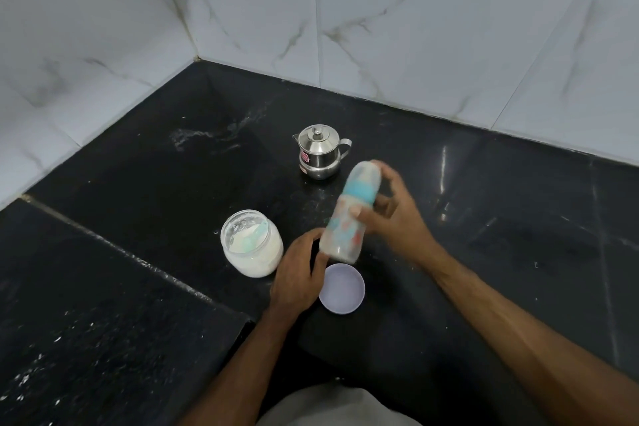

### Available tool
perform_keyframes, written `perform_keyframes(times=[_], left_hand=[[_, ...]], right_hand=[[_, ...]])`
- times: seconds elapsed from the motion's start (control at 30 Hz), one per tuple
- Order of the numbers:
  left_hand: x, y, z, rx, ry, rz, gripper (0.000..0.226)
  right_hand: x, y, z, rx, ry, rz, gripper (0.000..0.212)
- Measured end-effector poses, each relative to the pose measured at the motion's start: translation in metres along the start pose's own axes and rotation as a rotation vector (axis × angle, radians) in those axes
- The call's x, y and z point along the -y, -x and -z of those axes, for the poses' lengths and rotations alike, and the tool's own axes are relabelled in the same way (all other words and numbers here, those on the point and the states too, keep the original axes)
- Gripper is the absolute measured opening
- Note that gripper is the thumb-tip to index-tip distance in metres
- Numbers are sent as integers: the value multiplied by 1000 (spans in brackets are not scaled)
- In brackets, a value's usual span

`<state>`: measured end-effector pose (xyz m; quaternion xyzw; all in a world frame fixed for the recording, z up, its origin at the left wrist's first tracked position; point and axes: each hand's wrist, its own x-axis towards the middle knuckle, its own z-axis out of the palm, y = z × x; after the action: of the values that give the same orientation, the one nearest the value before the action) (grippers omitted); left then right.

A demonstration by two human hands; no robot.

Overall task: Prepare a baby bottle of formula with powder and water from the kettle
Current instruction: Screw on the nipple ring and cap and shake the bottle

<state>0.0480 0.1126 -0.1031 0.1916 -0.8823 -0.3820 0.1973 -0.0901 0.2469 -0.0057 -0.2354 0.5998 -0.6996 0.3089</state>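
- The baby bottle (pixel 345 216) is off the counter (pixel 501 218), tilted with its capped top leaning away toward the steel kettle (pixel 320 152). It is smeared by motion blur.
- The right hand (pixel 390 214) wraps the bottle just below the blue collar, thumb across the front and fingers curled behind. The left hand (pixel 301 270) curls its fingers against the bottle's base.
- Spill risk: the bottle looks to be mid-shake. If the blue collar is not screwed fully down, liquid could escape at the thread. I cannot tell from here how tight it sits.
- Slip risk: the bottle wall looks smooth and may be wet, so a hard shake could work it loose from either hand.
- Knock risk: the open formula powder jar (pixel 250 242) stands just beside the left hand with a scoop inside it. A swing of the wrist or the bottle base could tip it and dump powder on the dark counter.
- The lavender jar lid (pixel 341 288) lies upturned just under the bottle base, touching nothing I can see; drips could land in it.
- The kettle stands near the bottle's top, lid on; a wide swing could strike it.
- Writing: the kettle carries a small red-and-pink sticker, too small to read. The bottle shows coloured printed patches, blurred beyond reading. No brand is legible anywhere.
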Motion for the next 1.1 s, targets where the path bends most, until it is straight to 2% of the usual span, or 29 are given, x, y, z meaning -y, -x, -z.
perform_keyframes(times=[0.03,0.07,0.17,0.23,0.27,0.37,0.4,0.43,0.53,0.57,0.6,0.7,0.73,0.77,0.87,0.9,1.03,1.07,1.1], left_hand=[[-1,0,1,15,16,1,30],[0,1,0,7,18,-10,29],[1,1,0,-14,-43,11,29],[0,1,-1,-7,-46,15,30],[-1,1,0,-12,-46,9,29],[-2,0,1,-7,-16,8,29],[-3,1,1,-4,-6,7,29],[-3,1,1,-2,-19,9,29],[-1,1,0,4,-49,29,30],[-1,1,0,3,-49,30,30],[-1,1,0,-4,-49,22,30],[-4,1,1,-4,-5,5,27],[-4,1,1,0,7,9,27],[-4,1,1,-4,-2,13,27],[-2,1,0,-7,-42,23,29],[-1,1,-1,-6,-44,25,29],[2,0,-1,25,27,17,31],[2,0,-1,23,27,18,30],[1,0,-1,8,0,18,29]], right_hand=[[-2,2,-1,67,57,-13,78],[-2,1,-1,62,68,4,79],[13,-11,5,-255,-157,79,73],[17,-14,10,-361,-284,99,68],[15,-11,8,-332,-268,89,69],[5,3,-4,-42,-30,9,74],[3,4,-5,-4,14,14,74],[5,2,-6,-42,-9,38,72],[16,-7,1,-329,-243,84,64],[16,-8,3,-366,-273,91,65],[14,-6,2,-344,-255,82,66],[4,5,-6,-66,-2,12,71],[3,6,-7,-25,35,21,71],[5,5,-7,-61,3,43,71],[14,-3,-2,-328,-262,73,73],[14,-3,-2,-339,-280,67,75],[1,9,-13,-7,2,10,77],[1,8,-13,4,20,36,75],[5,6,-12,-54,-29,60,73]])
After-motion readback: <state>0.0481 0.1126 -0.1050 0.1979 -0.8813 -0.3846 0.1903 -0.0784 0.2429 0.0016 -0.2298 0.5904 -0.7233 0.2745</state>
